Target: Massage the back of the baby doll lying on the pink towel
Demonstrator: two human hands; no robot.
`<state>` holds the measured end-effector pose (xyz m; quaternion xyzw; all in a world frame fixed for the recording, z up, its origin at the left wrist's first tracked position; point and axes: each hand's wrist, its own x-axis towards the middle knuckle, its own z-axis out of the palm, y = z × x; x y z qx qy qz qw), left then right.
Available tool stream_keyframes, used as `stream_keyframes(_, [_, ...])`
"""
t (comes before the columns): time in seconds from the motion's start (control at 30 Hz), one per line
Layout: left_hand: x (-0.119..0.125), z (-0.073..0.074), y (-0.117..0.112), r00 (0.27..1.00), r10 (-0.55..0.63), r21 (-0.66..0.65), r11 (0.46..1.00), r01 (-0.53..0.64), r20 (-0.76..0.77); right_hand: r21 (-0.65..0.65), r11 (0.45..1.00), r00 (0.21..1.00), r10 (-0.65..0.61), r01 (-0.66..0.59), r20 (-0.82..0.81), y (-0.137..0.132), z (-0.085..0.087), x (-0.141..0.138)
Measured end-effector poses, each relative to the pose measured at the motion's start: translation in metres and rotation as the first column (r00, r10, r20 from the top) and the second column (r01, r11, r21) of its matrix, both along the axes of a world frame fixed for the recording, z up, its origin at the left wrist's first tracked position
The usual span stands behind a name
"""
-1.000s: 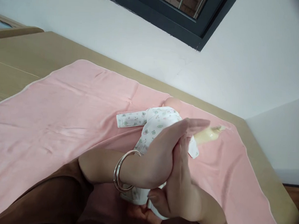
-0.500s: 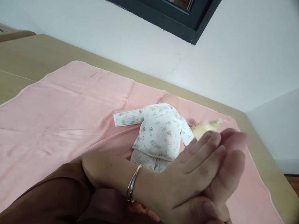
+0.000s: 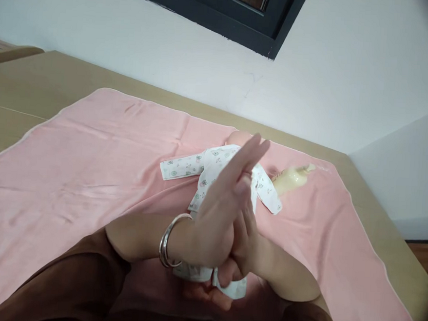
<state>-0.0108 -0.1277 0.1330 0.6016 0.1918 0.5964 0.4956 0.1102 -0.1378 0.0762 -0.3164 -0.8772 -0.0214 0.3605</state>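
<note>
My left hand [image 3: 219, 214], with two silver bangles [image 3: 168, 240] at its wrist, is raised with its fingers stretched out. It presses palm to palm against my right hand [image 3: 247, 241], whose fingers are partly hidden behind it. I see nothing held between them, though the inner palms are out of sight. Beyond and below the hands lies a baby doll in a white printed long-sleeved top [image 3: 214, 163] and matching trousers [image 3: 195, 272]. Its head [image 3: 237, 137] points toward the wall, and my hands cover much of its body.
A cream-coloured pump bottle [image 3: 291, 179] lies on its side by the doll's sleeve. The pink blanket [image 3: 89, 161] underneath is spread over a wooden table [image 3: 73, 70]. Behind stand a white wall [image 3: 191, 66] and a dark window frame [image 3: 244, 35].
My hands have swung from the lower right to the left, over the doll, sliding against each other. The bottle and the doll's far sleeve now show fully.
</note>
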Motion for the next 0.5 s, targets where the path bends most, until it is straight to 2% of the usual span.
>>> stream_keyframes(0.1, [0.005,0.006,0.027,0.999,0.022,-0.178,0.984,-0.015,0.042,0.036,0.992,0.985,0.126,-0.122,-0.117,0.014,0.013,-0.006])
stream_keyframes(0.23, [0.018,-0.006,0.081,0.997,0.070,-0.343,0.938,-0.054,0.034,-0.090,0.996,0.993,-0.013,0.002,-0.120,0.036,0.014,-0.001])
stream_keyframes(0.3, [0.026,-0.020,0.110,0.997,0.073,-0.418,0.907,-0.056,0.025,-0.155,0.984,0.992,-0.104,0.091,-0.078,0.049,0.009,0.006])
stream_keyframes(0.37, [0.034,-0.038,0.137,0.991,0.131,-0.465,0.878,-0.115,0.002,-0.224,0.962,0.985,-0.168,0.159,-0.025,0.064,0.002,0.013])
stream_keyframes(0.43, [0.042,-0.059,0.156,0.967,0.241,-0.480,0.841,-0.250,-0.082,-0.292,0.933,0.978,-0.203,0.209,0.052,0.078,-0.005,0.019])
stream_keyframes(0.5, [0.048,-0.079,0.169,0.926,0.332,-0.440,0.815,-0.377,-0.178,-0.332,0.904,0.961,-0.228,0.269,0.156,0.091,-0.013,0.024])
